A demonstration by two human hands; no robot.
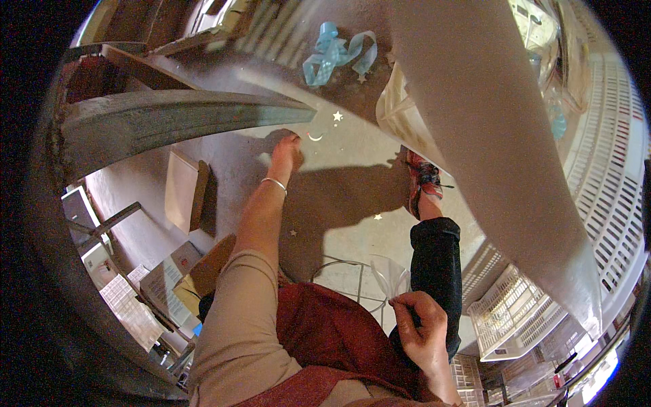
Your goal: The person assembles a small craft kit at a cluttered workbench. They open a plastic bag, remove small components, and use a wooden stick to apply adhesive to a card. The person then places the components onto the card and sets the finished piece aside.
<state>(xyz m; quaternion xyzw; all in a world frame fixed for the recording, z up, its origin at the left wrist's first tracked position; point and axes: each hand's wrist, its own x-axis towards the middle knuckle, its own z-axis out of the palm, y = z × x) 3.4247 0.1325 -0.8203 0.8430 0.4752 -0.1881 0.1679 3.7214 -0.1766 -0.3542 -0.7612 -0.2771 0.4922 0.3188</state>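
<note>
- The left hand (287,150) reaches down to the floor (352,169), arm at full stretch, fingertips bunched at a small pale crescent-shaped piece (314,137); whether they already pinch something cannot be told from here.
- A thin bangle (274,182) sits on that wrist.
- The right hand (422,329) stays close to the body, fingers curled shut around a thin clear piece of plastic (391,273), kept up out of the way so the other arm can reach.
- More small star shapes (337,116) lie scattered over the floor near the left hand, apart from one another.
- A foot in a patterned shoe (423,182) is planted to the right of the reaching arm, bracing the bend forward.
- Above it a pale blue ribbon (336,54) lies loose on the dark tabletop (224,68).
- White slatted plastic crates (515,312) stand at the right; cardboard boxes (184,190) rest on the floor at the left.
</note>
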